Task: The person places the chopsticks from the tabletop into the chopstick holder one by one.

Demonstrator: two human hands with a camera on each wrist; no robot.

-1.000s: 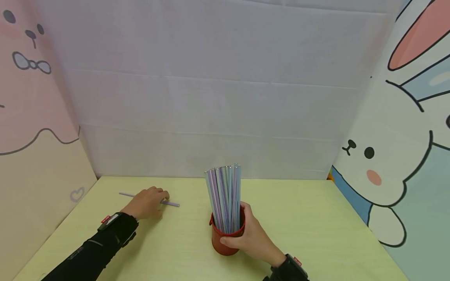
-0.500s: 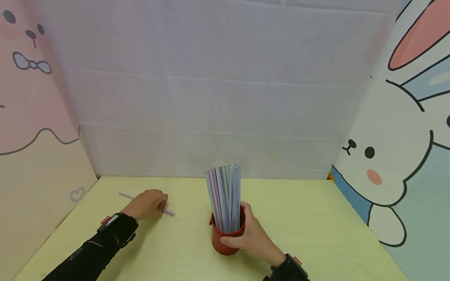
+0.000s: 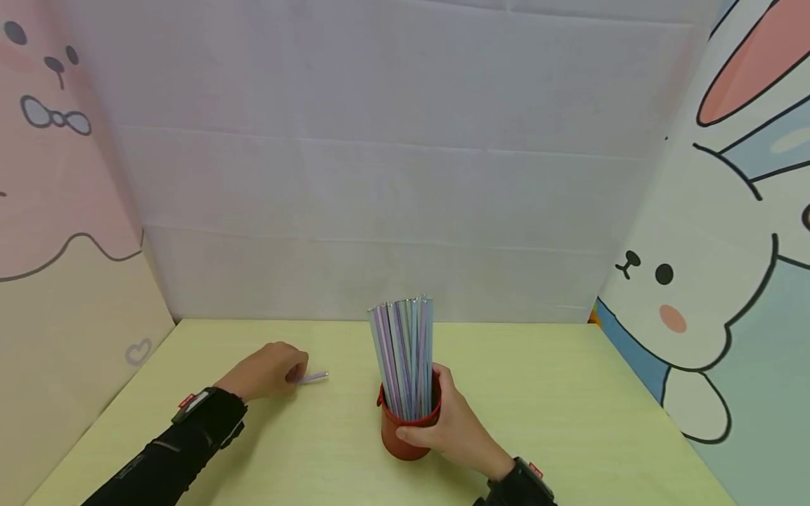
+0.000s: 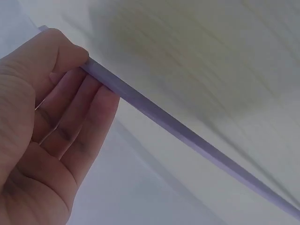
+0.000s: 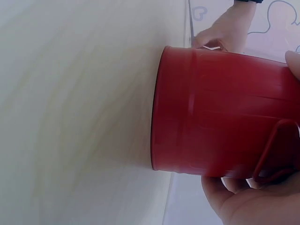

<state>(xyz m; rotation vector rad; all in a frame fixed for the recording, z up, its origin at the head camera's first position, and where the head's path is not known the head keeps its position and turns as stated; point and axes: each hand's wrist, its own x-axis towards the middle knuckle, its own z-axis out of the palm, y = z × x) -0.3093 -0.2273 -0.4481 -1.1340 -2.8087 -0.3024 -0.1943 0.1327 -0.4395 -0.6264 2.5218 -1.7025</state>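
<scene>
My left hand (image 3: 268, 367) pinches a purple drinking straw (image 4: 159, 115) between thumb and fingertips, just above the table at the left. In the head view only the straw's right end shows past the fingers; the left wrist view shows its long shaft. My right hand (image 3: 460, 432) grips the side of a red pail-like cup (image 3: 403, 441), thumb at the front near the rim. A bundle of purple, blue and pale green straws (image 3: 405, 358) stands upright in the cup. The right wrist view shows the red cup (image 5: 220, 112) standing on the table, a loop on its side.
The pale yellow table (image 3: 538, 393) runs back to a white cloth wall (image 3: 392, 176). Cartoon-printed panels rise at the left (image 3: 69, 316) and right (image 3: 715, 316).
My left hand has gripped the straw and turned it: its left end no longer shows, and its right end now points slightly upward. My right hand and the cup stay still.
</scene>
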